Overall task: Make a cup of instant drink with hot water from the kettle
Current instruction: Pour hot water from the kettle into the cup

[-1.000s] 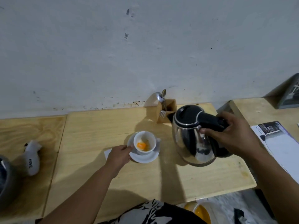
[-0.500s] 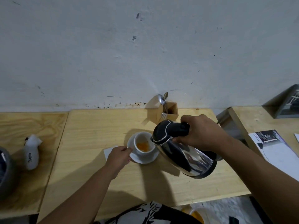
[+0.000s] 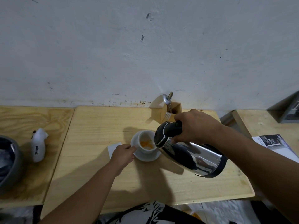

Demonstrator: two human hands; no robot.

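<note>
Right hand (image 3: 196, 125) wraps the kettle (image 3: 192, 156) handle — heavy, hot steel, probably; left hand (image 3: 123, 154) fingers pinch the fragile saucer (image 3: 146, 156) rim under the cup (image 3: 146, 141).

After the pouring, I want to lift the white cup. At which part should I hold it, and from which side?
Probably by the body of the cup, just below the rim, coming from the left: no handle shows from this view. The left hand already rests at the saucer there, while the tilted kettle, held by the right hand, blocks the right side.

right hand (image 3: 196, 125) tipping kettle (image 3: 191, 152), over cup (image 3: 146, 142)
</note>
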